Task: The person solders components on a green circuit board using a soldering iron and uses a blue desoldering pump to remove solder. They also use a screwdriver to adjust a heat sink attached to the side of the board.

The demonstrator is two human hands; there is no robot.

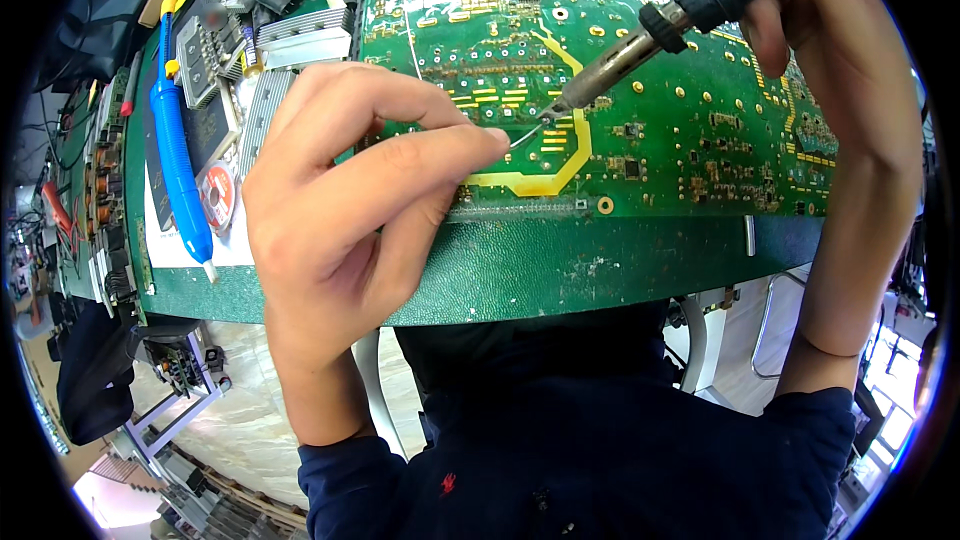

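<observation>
A large green circuit board (680,100) lies on the green bench mat (560,270) in front of me. My left hand (340,200) pinches a thin solder wire (525,136) between thumb and fingers, its end reaching toward a joint near a yellow outline on the board. My right hand (830,50) grips a soldering iron (690,10) with a black handle; the metal tip comes down at an angle and meets the board right at the wire's end.
A blue desoldering pump (178,155) lies at the left on a white sheet, beside a small red solder-wick reel (217,195). Metal heat sinks (300,35) and other boards crowd the back left. The bench edge curves just below the board.
</observation>
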